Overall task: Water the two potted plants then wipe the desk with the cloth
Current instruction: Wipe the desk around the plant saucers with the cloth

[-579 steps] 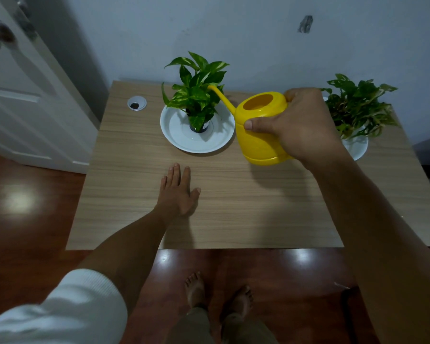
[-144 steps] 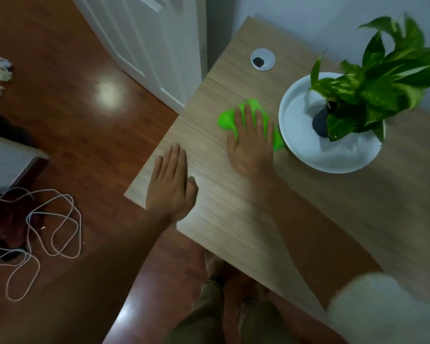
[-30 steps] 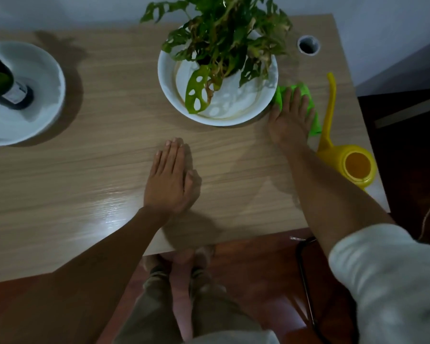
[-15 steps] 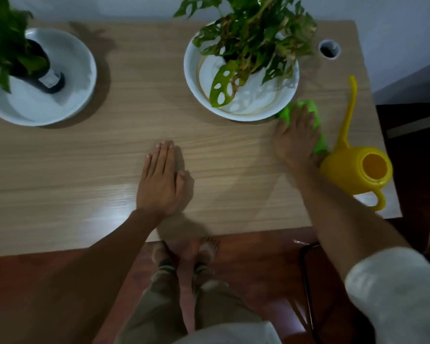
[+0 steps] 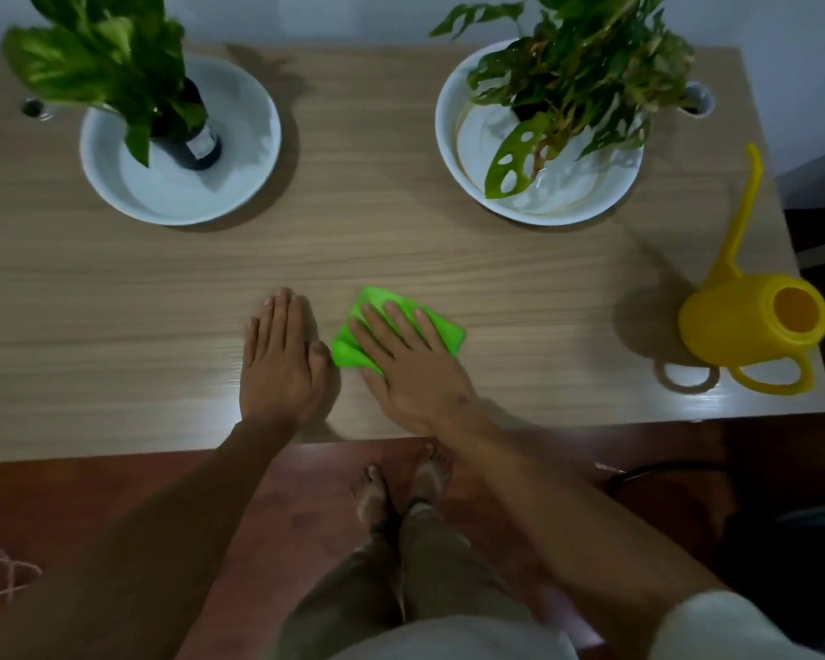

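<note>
Right-hand fingers are spread flat and pressed down on the green cloth; nothing is gripped, the cloth is only pinned under the palm of the right hand. Cloth edges are seen at 11, 1 and 8 o'clock of that hand. Left-hand fingers are laid straight and closed together, flat on bare wood, holding nothing; the left hand is judged to be bracing. The thumb tip is just beside the cloth's left corner; contact cannot be told.

Both hands are placed near the front edge of the desk, roughly mid-width.

Outward: at 11 o'clock from the hands, 1 potted plant is stood in a white dish. At 1 o'clock, the 2nd plant is stood in its white bowl, with what appears to be water pooled inside. At 3 o'clock, well apart from the cloth, the yellow watering can is set down upright near the desk's right edge, untouched, spout pointing to 12.

Progress, as judged: watering of the 2 plants is taken as done, since the can is parked and the cloth is in use. Wiping is underway. Which areas are already wiped cannot be read from the surface; a faint sheen is noted along the front strip only.
</note>
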The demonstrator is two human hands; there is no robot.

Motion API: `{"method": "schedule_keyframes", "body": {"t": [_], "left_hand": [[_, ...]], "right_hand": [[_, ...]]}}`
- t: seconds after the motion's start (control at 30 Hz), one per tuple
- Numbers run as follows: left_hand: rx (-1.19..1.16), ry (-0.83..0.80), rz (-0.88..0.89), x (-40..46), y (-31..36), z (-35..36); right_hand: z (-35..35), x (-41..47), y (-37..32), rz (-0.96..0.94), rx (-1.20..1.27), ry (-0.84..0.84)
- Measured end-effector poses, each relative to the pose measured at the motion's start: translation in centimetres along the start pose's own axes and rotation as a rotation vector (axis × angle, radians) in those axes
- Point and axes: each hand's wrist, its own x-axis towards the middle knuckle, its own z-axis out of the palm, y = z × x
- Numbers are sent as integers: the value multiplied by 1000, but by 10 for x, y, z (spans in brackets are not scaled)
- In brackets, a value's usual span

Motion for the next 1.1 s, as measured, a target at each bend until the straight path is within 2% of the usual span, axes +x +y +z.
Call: {"method": "schedule_keyframes", "body": {"t": [0.07,0.1,0.2,0.27,0.3,0.37,0.47,0.57,0.63,0.7,0.77,0.8,0.87,0.93,1.03,1.1], "left_hand": [[-27,-13,10,-6,-10,-3],[-35,-18,31,-9,-14,-3],[-19,-7,86,-14,-22,-2],[-15,-6,96,-14,-25,-1],[-18,-8,98,-14,-25,0],[-22,-4,100,-14,-26,0],[-12,19,110,-14,-29,1],[-40,13,138,-16,-31,2],[-85,-11,169,-17,-36,0],[-89,-11,190,-19,-45,-5],[-65,-4,182,-23,-55,-10],[-53,-5,166,-25,-61,-12],[-35,-9,142,-30,-70,-17],[-22,8,142,-34,-77,-21],[-49,14,91,-35,-77,-30],[-114,25,42,-34,-70,-37]], "right_hand": [[3,-40,32,-65,-19,-30],[2,-55,56,-14,-17,-34],[-8,-50,115,380,7,81],[-14,-10,111,649,63,107],[-14,11,95,690,81,103],[-7,35,49,566,65,99],[9,-2,-14,172,-30,-8],[12,-59,8,-115,-49,-53],[9,-66,53,-39,-46,-18],[-1,-41,82,229,-28,12],[-9,5,75,476,24,47],[-10,28,60,524,45,56],[-7,64,21,438,54,28],[2,69,-24,222,19,-9],[17,22,-78,-69,40,-71],[13,-13,-88,-196,153,-165]]}}
